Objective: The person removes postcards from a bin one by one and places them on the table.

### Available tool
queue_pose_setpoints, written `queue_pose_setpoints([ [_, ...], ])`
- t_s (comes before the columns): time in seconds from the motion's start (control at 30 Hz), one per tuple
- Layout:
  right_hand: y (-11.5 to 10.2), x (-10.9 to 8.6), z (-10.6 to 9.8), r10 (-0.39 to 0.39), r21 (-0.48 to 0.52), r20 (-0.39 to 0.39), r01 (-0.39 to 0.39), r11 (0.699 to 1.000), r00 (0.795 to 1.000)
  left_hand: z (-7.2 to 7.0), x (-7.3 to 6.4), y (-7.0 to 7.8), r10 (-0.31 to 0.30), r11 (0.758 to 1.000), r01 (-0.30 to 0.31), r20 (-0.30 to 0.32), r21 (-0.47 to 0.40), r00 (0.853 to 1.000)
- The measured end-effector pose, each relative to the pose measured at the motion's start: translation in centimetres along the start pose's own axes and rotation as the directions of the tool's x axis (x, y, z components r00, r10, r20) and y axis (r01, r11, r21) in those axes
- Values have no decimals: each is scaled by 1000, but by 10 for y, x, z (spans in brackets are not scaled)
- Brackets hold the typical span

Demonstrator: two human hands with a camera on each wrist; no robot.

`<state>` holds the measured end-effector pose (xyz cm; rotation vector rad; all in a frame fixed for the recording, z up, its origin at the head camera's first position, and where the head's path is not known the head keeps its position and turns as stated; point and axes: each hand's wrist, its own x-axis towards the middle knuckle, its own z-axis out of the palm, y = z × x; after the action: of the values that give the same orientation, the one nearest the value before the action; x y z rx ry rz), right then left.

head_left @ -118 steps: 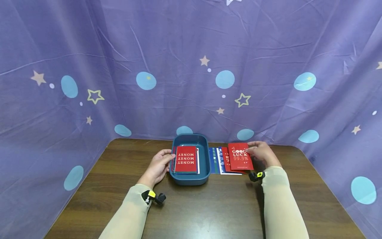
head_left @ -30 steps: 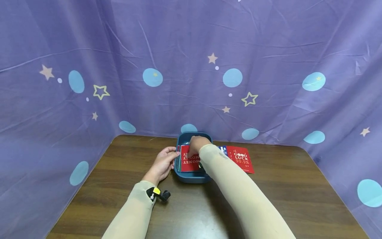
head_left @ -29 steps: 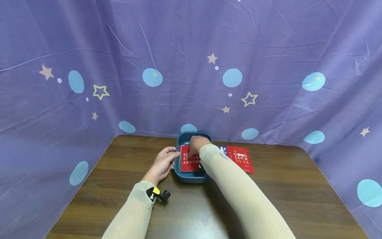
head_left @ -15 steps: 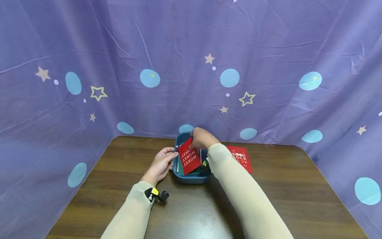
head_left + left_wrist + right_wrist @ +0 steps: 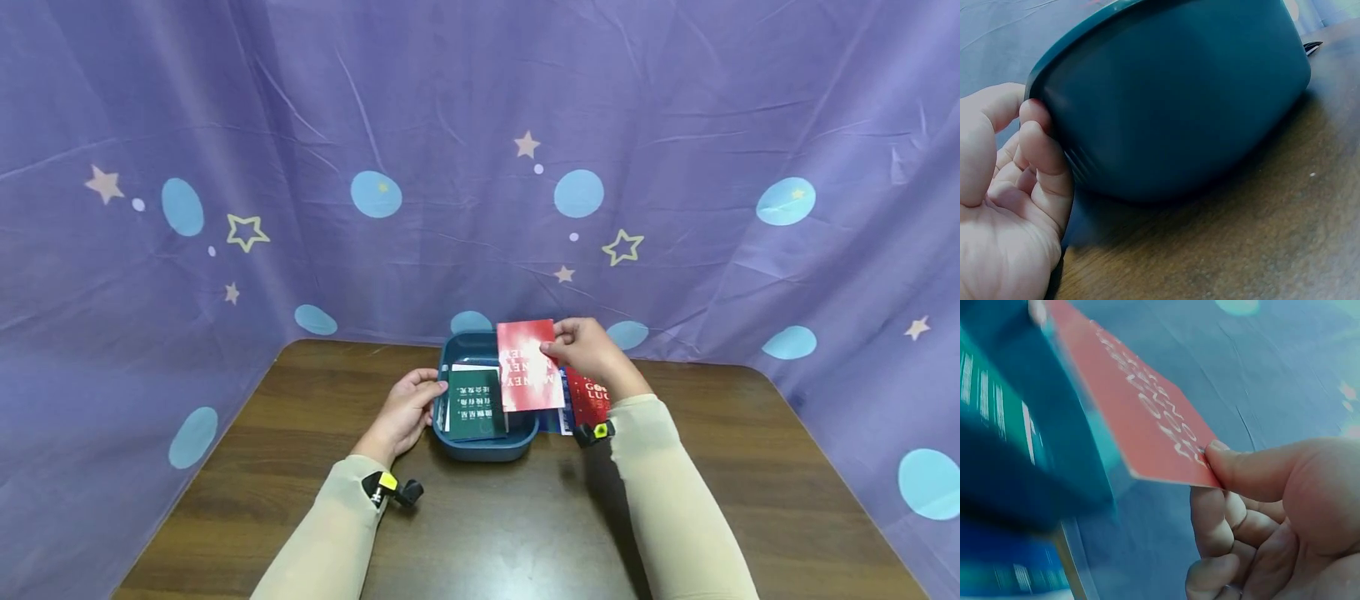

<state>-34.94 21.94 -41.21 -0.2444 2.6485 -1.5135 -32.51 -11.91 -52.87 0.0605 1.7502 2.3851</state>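
Note:
My left hand (image 5: 403,414) grips the left rim of a dark teal plastic bin (image 5: 483,454), thumb on top. In the left wrist view the fingers (image 5: 1044,150) curl against the bin's outer wall (image 5: 1179,106). My right hand (image 5: 596,354) pinches a red card (image 5: 528,387) printed MONEY by its right edge, above the bin's right side. The right wrist view shows the thumb on the printed face of the card (image 5: 1141,412). A green card (image 5: 474,408) with white writing lies inside the bin, on top of pale cards.
Right of the bin, a red GOOD LUCK card (image 5: 585,398) lies over blue and white cards (image 5: 551,422), partly hidden by my right hand and wrist strap. Behind the wooden table (image 5: 480,525) hangs a purple curtain (image 5: 465,267) with stars and blue dots.
My right hand has reached into the bin, picked up the red MONEY card and carried it right, uncovering the green card. The GOOD LUCK card was let go on the right pile earlier. Left hand unchanged.

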Motion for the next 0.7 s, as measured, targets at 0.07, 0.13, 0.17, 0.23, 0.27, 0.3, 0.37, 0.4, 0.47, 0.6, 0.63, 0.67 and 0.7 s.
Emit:
queue_pose_setpoints([
  [0.07,12,-8,-17,12,-12,-31,-12,1000,999,1,0,1,7,1000,-7,3,5,1000],
  [0.13,24,-15,-33,33,-25,-59,-35,999,998,1,0,1,10,1000,-10,8,5,1000],
  [0.17,30,-17,-40,39,-37,-69,-41,998,997,1,0,2,12,1000,-12,8,5,1000],
  [0.23,39,-21,-52,50,-45,-74,-54,998,996,-1,-1,3,13,1000,-13,3,-2,1000],
  [0.27,43,-23,-57,52,-55,-72,-56,997,996,-1,-1,3,13,1000,-13,2,0,1000],
  [0.3,46,-25,-61,60,-58,-69,-65,996,996,-2,-1,3,14,1000,-14,0,-1,1000],
  [0.37,52,-27,-69,80,-58,-56,-84,995,995,-3,-2,3,16,1000,-16,-6,0,1000],
  [0.4,55,-28,-72,100,-49,-48,-102,994,994,-4,-2,3,14,1000,-14,-5,2,1000],
  [0.47,64,-30,-78,141,-45,-38,-143,989,989,-4,-2,3,12,1000,-12,-2,9,1000],
  [0.6,83,-34,-87,226,-36,-32,-227,973,974,-3,-1,1,7,1000,-7,-5,3,1000],
  [0.63,89,-35,-88,243,-42,-36,-244,969,969,-2,-1,1,6,1000,-6,-4,3,1000],
  [0.67,95,-36,-90,258,-53,-37,-260,964,965,-1,-1,0,5,1000,-5,-4,2,1000],
  [0.7,101,-36,-91,268,-66,-37,-270,961,963,-1,0,0,3,1000,-3,-1,5,1000],
])
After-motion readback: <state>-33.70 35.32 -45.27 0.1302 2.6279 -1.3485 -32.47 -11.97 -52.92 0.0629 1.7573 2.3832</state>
